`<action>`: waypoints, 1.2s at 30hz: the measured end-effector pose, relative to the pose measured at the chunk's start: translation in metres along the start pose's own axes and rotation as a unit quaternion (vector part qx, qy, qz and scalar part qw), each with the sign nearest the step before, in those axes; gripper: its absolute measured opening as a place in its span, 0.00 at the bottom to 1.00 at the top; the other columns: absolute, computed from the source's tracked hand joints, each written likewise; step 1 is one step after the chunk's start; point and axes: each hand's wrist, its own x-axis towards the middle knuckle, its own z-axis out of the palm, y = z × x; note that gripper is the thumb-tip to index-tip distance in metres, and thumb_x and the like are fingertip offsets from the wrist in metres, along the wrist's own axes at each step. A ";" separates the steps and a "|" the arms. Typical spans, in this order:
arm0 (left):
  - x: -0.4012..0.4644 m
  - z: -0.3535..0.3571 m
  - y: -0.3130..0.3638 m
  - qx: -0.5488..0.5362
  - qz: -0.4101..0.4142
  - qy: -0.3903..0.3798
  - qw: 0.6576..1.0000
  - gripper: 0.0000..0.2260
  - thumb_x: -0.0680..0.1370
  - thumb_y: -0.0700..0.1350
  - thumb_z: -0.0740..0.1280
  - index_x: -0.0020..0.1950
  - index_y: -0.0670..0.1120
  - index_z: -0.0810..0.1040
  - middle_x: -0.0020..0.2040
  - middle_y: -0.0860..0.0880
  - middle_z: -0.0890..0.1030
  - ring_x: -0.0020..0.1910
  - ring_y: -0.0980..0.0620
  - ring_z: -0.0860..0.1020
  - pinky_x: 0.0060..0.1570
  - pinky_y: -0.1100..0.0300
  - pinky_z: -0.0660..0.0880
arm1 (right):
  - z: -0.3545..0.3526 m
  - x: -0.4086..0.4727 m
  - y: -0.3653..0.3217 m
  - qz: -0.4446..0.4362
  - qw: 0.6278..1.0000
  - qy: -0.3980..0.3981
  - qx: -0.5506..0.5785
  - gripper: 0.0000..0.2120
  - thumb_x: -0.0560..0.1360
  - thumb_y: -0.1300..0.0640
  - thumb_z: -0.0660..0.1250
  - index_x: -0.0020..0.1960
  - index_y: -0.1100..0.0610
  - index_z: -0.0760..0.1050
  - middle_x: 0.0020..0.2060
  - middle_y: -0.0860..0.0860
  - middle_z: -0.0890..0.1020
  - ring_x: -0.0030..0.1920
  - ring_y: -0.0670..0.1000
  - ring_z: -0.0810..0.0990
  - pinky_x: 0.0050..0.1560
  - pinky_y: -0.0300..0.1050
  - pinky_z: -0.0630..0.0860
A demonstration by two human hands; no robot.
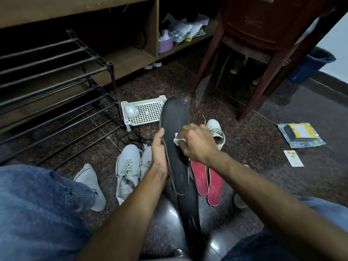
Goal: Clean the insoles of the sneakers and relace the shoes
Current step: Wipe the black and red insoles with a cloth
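I hold a black insole (175, 140) up over the floor (254, 132). My left hand (159, 153) grips its left edge. My right hand (195, 144) pinches a white wipe (178, 140) and presses it on the insole. Two red insoles (206, 178) lie on the floor just under my right wrist, beside white sneakers (128, 170). A white basket (143, 112) sits near the shoe rack (56, 87).

black insole (174, 129) | white wipe (178, 141) | red insoles (207, 178) | white sneakers (128, 170)

The right hand (195, 143) hides most of the white wipe (178, 140).
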 end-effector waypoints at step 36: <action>-0.007 -0.004 0.010 0.007 -0.053 0.000 0.999 0.30 0.76 0.61 0.57 0.61 0.37 0.77 0.50 0.35 0.78 0.45 0.39 0.79 0.51 0.48 0.75 | 0.021 -0.060 -0.019 -0.161 0.984 0.027 0.069 0.07 0.70 0.53 0.63 0.36 0.51 0.77 0.36 0.46 0.75 0.37 0.51 0.78 0.27 0.40 0.63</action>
